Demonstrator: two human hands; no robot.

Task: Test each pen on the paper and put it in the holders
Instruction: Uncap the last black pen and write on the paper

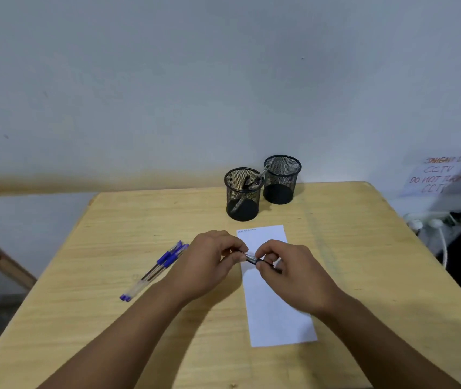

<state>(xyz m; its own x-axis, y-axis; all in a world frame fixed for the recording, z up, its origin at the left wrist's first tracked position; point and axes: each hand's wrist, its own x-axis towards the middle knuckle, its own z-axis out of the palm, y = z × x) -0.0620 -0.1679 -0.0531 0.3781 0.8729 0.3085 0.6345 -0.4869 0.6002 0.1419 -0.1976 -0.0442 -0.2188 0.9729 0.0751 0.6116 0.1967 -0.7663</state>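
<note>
Centrally, both hands meet over the upper part of the paper strip [277, 301], which lies lengthwise on the wooden worktop [111, 276], right of its middle. Left hand [209, 265]: fingers curled, fingertips pinching one end of a dark pen [251, 258]. Right hand [288, 272]: thumb and fingers curled round the other end of the same pen. Pen held roughly level, just above the paper; whether it touches the sheet cannot be told. Cap state too small to make out.

Faint line of writing at the paper's far edge, illegible.

Two blue-capped pens [155, 269] lie side by side on the worktop to the left of the left hand, slanted, caps toward the far edge.

Two black mesh holders near the far edge of the worktop, touching or nearly so. Left holder [242, 195] carries dark pens leaning inside, one tilted over its rim toward the neighbour. Right holder [282, 179] stands slightly farther back; contents not discernible.

Handwritten notice [442, 175] on the wall at right, blurred, with white cables [442, 242] below it.
</note>
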